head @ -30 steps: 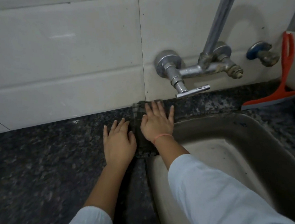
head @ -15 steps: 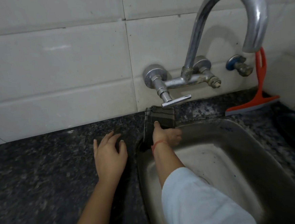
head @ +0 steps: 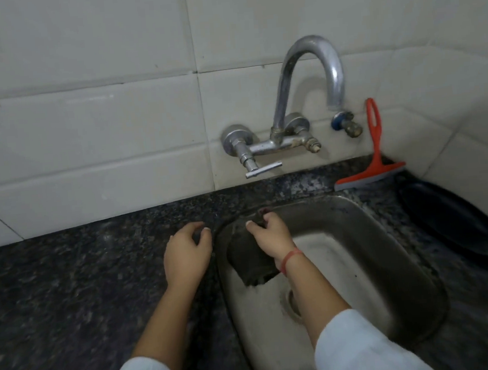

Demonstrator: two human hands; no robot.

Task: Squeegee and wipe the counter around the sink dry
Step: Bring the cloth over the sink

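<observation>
The wiping step looks to be in hand, with the squeegee work apparently set aside. On the left, the dark speckled counter [head: 69, 286] shows no clear puddles, though blur and dim light make dryness hard to judge. The left hand [head: 185, 255] rests on it beside the sink rim, fingers loosely curled, grip empty. Next, the right hand [head: 271, 238] has its grip clamped on one dark cloth [head: 250, 260], which hangs over the basin of the single steel sink [head: 386, 232], likely for wringing. One tap [head: 303, 98] stands behind. Far right, one red squeegee [head: 376, 151] leans against the wall, untouched. The counter's right strip probably remains to wipe.
</observation>
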